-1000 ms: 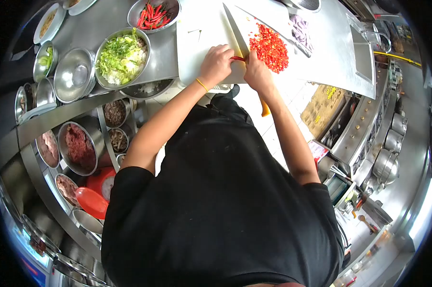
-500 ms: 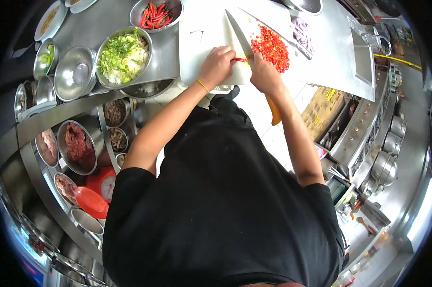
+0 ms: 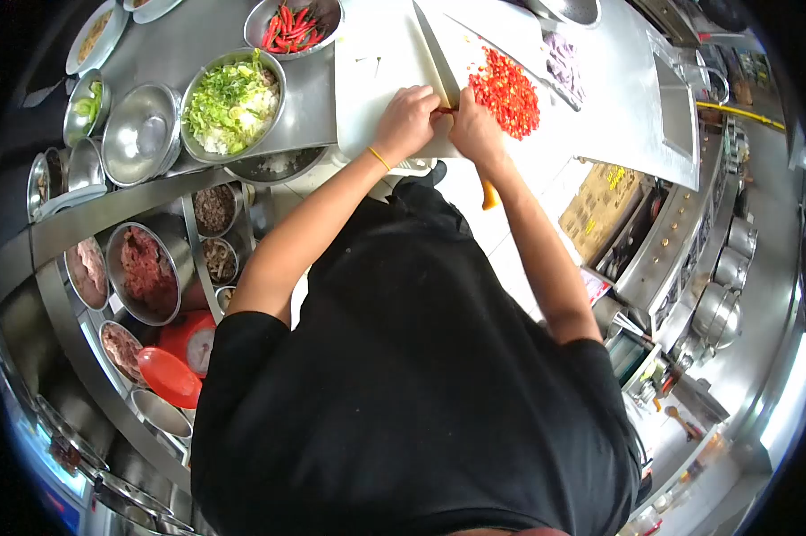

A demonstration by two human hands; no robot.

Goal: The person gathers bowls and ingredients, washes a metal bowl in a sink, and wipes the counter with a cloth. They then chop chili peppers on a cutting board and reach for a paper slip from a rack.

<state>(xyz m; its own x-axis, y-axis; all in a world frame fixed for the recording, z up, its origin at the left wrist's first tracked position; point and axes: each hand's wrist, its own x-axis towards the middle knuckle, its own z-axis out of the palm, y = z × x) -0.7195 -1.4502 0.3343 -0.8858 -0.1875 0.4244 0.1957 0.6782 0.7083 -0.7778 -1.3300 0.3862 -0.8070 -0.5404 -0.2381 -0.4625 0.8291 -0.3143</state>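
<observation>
My right hand (image 3: 477,128) is closed round a knife, its long blade (image 3: 437,55) pointing away from me and its yellow-orange handle (image 3: 489,195) showing below the wrist. With its fingers curled, my left hand (image 3: 408,123) holds a red chili (image 3: 441,110) on the white cutting board (image 3: 376,98). The blade lies right against my left fingertips, and most of the chili is hidden. Just right of the knife is a pile of chopped red chili (image 3: 505,94). A second knife (image 3: 546,76) lies beyond it, beside sliced purple onion (image 3: 564,64).
A steel bowl of whole red chilies (image 3: 291,31) stands at the back left. Nearer are a bowl of chopped greens (image 3: 231,103) and a bare steel bowl (image 3: 140,134). Below the counter, a pot of raw minced meat (image 3: 146,268) sits near a red container (image 3: 172,377). A stove (image 3: 662,259) is at right.
My right hand and the knife have moved left, closer to my left hand. My left hand has stayed about where it was.
</observation>
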